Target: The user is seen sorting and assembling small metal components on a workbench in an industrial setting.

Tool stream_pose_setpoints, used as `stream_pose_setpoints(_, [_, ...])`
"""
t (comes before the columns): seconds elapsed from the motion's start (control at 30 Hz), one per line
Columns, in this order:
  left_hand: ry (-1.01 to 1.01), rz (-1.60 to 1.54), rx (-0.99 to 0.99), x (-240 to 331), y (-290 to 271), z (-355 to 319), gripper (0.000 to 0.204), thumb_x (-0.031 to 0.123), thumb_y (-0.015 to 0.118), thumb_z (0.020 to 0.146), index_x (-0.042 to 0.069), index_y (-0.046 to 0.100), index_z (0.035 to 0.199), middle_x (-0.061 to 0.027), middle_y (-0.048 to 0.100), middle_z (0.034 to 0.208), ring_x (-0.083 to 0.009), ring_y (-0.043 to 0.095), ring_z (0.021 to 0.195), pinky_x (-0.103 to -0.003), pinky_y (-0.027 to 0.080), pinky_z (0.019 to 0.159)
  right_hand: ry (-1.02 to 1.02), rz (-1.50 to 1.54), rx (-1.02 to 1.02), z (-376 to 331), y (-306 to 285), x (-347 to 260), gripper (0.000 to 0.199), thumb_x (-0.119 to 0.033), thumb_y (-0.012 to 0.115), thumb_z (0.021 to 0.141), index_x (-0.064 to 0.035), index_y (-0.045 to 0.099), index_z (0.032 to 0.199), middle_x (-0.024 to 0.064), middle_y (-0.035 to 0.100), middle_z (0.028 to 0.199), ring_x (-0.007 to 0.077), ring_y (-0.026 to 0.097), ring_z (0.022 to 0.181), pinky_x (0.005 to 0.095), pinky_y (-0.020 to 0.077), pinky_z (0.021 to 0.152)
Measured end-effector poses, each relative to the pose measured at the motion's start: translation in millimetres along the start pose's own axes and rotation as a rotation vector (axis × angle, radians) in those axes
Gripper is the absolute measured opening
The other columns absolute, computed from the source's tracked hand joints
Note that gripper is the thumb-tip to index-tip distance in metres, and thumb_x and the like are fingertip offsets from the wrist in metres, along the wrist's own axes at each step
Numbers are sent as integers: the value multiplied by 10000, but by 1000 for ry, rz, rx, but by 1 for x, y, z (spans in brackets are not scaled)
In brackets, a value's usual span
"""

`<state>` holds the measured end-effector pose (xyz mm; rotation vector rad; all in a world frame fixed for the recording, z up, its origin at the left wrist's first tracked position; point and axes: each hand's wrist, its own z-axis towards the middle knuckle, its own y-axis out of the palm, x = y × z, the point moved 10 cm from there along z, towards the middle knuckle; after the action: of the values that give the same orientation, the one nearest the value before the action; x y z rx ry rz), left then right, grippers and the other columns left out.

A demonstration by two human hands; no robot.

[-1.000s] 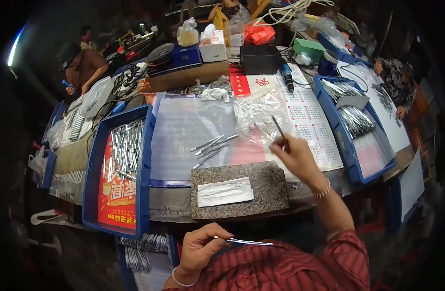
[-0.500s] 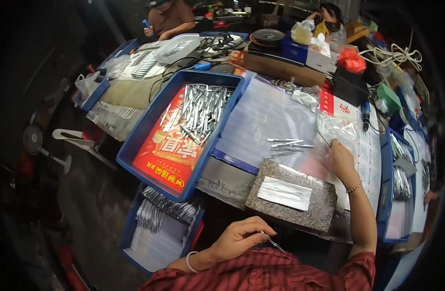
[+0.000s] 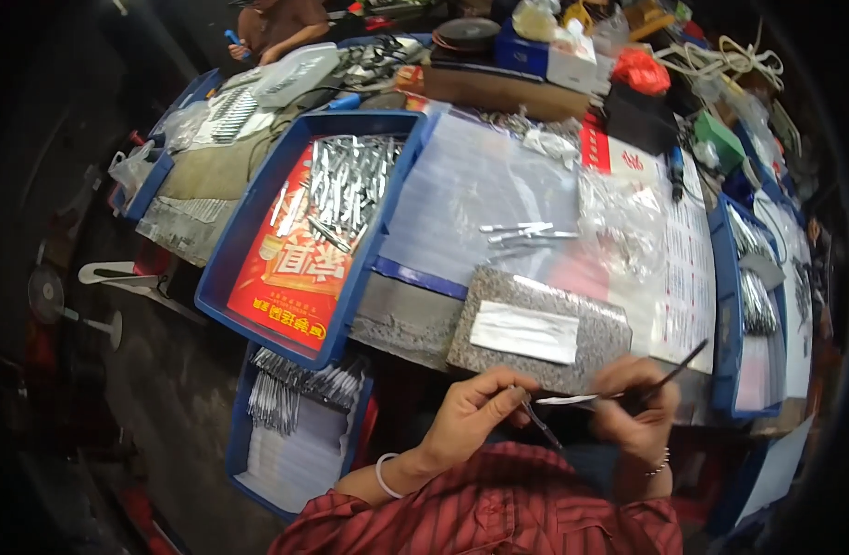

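My left hand (image 3: 475, 416) is closed, with thumb and fingers pinching a slim metal piece (image 3: 542, 427) whose free end slants down to the right. Close beside it, my right hand (image 3: 635, 407) is closed and blurred by motion. It grips a thin dark rod (image 3: 681, 363) that sticks out to the upper right. A pale, narrow tip (image 3: 565, 400) shows on the other side of this hand, pointing at the left hand; I cannot tell whether it belongs to the rod. Both hands are in front of a speckled stone block (image 3: 596, 326) with a folded white cloth or paper (image 3: 524, 331) on top.
Several slim metal pieces (image 3: 526, 231) lie on plastic sheeting (image 3: 471, 185) behind the block. Many more fill a blue tray (image 3: 212, 301) at the left, a lower bin (image 3: 300, 490), and a right-hand tray (image 3: 725, 393). A crumpled clear bag (image 3: 623, 217) lies behind. Another person (image 3: 281, 26) sits opposite.
My right hand has come from the clear bag down to my left hand, bringing the dark rod. The left hand has risen slightly, still pinching the metal piece. The whole view has shifted.
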<state>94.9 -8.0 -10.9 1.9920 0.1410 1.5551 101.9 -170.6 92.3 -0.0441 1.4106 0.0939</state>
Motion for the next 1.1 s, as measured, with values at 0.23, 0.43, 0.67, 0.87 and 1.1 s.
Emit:
stream_pose_setpoints(0.23, [82, -88, 50, 19, 1, -4, 236, 173, 539, 993, -13, 624, 1112, -24, 608, 891, -74, 591, 753, -197, 489, 701, -60, -309, -259, -22, 34, 28, 108, 26, 682, 785, -8, 637, 878, 62, 597, 719, 120, 562, 561, 244, 428, 513])
stream_pose_setpoints(0.43, [74, -88, 14, 12, 8, -9, 254, 164, 536, 992, -44, 615, 1115, -43, 595, 916, -85, 586, 756, -207, 492, 697, -132, -395, -227, -33, 28, 18, 254, 35, 676, 747, -25, 671, 995, 47, 550, 673, 133, 551, 521, 260, 412, 464])
stream_pose_setpoints(0.67, [69, 55, -9, 13, 17, -10, 260, 169, 541, 988, -48, 615, 1112, -46, 592, 932, -86, 590, 754, -211, 497, 705, -323, -459, -183, -41, 30, 4, 299, 51, 679, 711, -12, 669, 1003, 52, 501, 625, 165, 522, 467, 283, 390, 413])
stream_pose_setpoints(0.87, [67, -27, 7, 11, 15, -7, 256, 162, 542, 988, -55, 616, 1102, -51, 585, 907, -86, 590, 751, -206, 488, 699, -398, -466, -148, -45, 30, 1, 290, 67, 674, 704, 13, 663, 989, 53, 491, 607, 167, 510, 445, 288, 385, 397])
stream_pose_setpoints(1.1, [57, 5, 31, 10, 12, -5, 233, 148, 538, 990, -49, 621, 1083, -48, 592, 896, -86, 585, 740, -210, 475, 689, -393, -476, -182, -44, 35, 6, 284, 42, 689, 727, 14, 658, 1008, 52, 484, 611, 174, 513, 451, 293, 403, 398])
